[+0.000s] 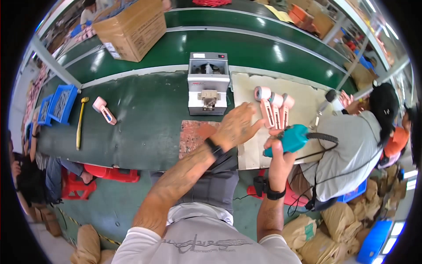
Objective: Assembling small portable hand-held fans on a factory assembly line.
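My right hand (280,155) grips a teal electric screwdriver (293,137), whose black cord runs off to the right. Fingers spread, my left hand (237,125) hovers just left of the pink handheld devices (276,110), which have round heads and slim handles. I cannot make out whether its fingertips touch the nearest one. These devices lie side by side on the pale sheet. Another pink device (104,111) lies far to the left on the dark mat. Behind my left hand stands a grey screw feeder (208,83) with an open top.
A worn reddish pad (193,141) lies under my left forearm. Blue trays (62,103) and a yellow-handled hammer (81,123) are at the left. A cardboard box (132,31) sits beside the green conveyor (246,44). A co-worker (347,141) sits close on the right.
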A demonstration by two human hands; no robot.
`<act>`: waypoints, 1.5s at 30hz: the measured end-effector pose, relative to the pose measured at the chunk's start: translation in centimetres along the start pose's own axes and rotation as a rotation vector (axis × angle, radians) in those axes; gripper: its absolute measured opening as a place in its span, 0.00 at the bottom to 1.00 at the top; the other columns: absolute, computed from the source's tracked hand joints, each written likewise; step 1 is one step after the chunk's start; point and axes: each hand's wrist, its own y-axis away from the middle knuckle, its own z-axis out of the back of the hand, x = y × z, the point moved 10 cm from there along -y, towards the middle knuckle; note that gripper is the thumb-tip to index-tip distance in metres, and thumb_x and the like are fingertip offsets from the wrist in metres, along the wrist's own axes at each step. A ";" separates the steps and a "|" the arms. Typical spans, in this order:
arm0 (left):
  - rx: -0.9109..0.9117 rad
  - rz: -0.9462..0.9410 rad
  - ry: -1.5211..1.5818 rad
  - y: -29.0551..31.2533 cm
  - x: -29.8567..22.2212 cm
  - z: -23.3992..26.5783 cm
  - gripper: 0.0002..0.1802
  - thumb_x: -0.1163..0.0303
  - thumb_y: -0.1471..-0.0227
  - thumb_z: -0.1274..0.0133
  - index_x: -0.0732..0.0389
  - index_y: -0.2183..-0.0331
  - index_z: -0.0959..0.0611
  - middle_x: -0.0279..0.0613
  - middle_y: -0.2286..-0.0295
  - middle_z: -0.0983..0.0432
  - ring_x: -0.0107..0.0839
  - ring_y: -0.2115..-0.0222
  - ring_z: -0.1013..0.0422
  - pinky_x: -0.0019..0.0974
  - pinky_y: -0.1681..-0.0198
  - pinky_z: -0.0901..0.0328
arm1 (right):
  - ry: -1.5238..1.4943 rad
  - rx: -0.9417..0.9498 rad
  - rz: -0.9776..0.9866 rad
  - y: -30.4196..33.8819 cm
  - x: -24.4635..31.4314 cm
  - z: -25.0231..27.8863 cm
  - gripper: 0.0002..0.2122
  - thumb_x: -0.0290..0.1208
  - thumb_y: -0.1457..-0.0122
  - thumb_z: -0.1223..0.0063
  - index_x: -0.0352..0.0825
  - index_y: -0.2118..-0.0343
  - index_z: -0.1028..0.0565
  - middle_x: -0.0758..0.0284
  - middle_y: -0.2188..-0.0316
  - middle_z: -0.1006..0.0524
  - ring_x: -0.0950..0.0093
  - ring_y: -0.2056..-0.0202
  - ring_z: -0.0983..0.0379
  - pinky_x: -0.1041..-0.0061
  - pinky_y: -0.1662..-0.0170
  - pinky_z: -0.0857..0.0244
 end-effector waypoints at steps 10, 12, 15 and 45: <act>0.337 0.547 -0.067 -4.2 6.2 -9.4 0.37 0.36 0.48 0.45 0.63 0.56 0.17 0.54 0.60 0.18 0.52 0.57 0.22 0.54 0.51 0.29 | -0.121 0.076 -0.065 -2.0 -1.4 0.5 0.19 0.38 0.39 0.36 0.29 0.54 0.27 0.69 0.71 0.25 0.81 0.70 0.31 0.81 0.66 0.39; 0.308 0.607 -0.032 -3.9 7.2 -9.9 0.33 0.42 0.47 0.45 0.62 0.52 0.20 0.54 0.58 0.19 0.55 0.54 0.23 0.58 0.49 0.32 | -0.115 0.082 -0.080 -2.3 -1.7 0.2 0.19 0.38 0.39 0.36 0.29 0.54 0.28 0.69 0.70 0.25 0.80 0.70 0.31 0.81 0.66 0.39; 0.150 0.513 0.037 -4.2 7.3 -9.7 0.34 0.43 0.47 0.45 0.66 0.55 0.19 0.58 0.61 0.18 0.56 0.57 0.23 0.54 0.51 0.30 | 0.003 0.020 -0.024 -2.7 -1.5 0.6 0.27 0.53 0.38 0.40 0.28 0.53 0.26 0.69 0.71 0.25 0.79 0.69 0.30 0.80 0.66 0.36; 0.024 0.048 -0.056 12.2 3.2 11.5 0.21 0.76 0.60 0.34 0.61 0.59 0.18 0.41 0.64 0.20 0.42 0.66 0.23 0.41 0.64 0.26 | -0.147 0.145 -0.147 3.3 -1.9 -7.7 0.36 0.60 0.46 0.34 0.26 0.54 0.29 0.66 0.71 0.28 0.71 0.68 0.26 0.73 0.67 0.34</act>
